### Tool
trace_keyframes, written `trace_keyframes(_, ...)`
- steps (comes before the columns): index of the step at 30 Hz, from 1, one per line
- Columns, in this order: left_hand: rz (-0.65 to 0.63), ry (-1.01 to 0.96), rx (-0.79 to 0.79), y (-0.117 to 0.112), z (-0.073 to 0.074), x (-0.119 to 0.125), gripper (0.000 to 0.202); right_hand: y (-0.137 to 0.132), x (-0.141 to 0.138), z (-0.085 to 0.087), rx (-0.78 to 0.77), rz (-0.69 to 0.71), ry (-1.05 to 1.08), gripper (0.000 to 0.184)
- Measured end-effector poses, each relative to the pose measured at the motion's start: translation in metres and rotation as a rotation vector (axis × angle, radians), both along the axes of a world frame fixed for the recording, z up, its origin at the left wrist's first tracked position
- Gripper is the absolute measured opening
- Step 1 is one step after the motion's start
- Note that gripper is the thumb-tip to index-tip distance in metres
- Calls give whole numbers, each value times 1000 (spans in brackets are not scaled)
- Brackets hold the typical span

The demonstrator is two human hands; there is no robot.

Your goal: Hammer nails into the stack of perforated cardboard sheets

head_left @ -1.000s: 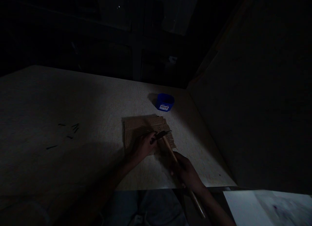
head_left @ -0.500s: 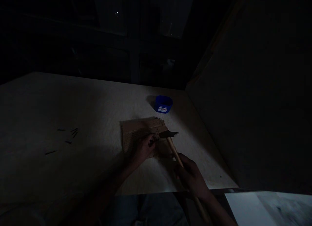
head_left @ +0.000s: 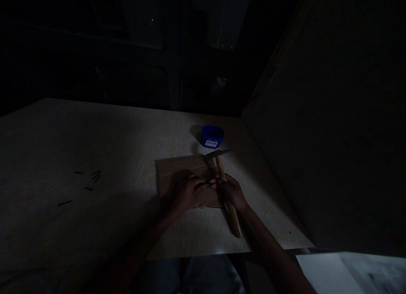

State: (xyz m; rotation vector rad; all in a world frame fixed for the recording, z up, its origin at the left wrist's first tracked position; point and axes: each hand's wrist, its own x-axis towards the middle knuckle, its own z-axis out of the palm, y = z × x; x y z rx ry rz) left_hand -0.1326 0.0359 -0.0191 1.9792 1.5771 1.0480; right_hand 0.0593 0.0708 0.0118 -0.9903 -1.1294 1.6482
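Under my hands lies a brown piece of corrugated cardboard [head_left: 173, 162] dotted with rows of small holes. My left hand [head_left: 187, 191] rests over it, fingers closed in a pinch at a small dark pin-like piece [head_left: 207, 182], mostly hidden by the fingertips. My right hand [head_left: 233, 191] is closed around the wooden handle of a hammer [head_left: 234, 222], and its fingertips meet those of my left hand at the dark piece. The hammer's dark metal head points away from me, above the cardboard's far right corner.
A blue plastic tub [head_left: 212, 136] with a white label stands beyond the cardboard. Several thin dark pins [head_left: 96, 174] lie scattered on the left of the pale tabletop [head_left: 127, 137]. A dark panel [head_left: 317, 137] rises along the right edge. The room is very dim.
My right hand has moved up the hammer's handle and in towards my left fingertips. The hammer's head has shifted away from me. My left hand has stayed over the cardboard.
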Motion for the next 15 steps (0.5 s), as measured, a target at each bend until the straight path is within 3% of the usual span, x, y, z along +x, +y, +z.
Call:
trace_keyframes(6, 42, 8, -86, -1, 9, 0, 10, 0, 7, -16, -54, -6, 32, 39)
trace_keyframes(11, 59, 50, -146, -2, 21, -1, 11, 1, 7, -16, -59, 16, 13, 38)
trace_keyframes(15, 79, 89, -146, -3, 22, 0, 11, -1, 6, -13, -28, 64, 1, 36)
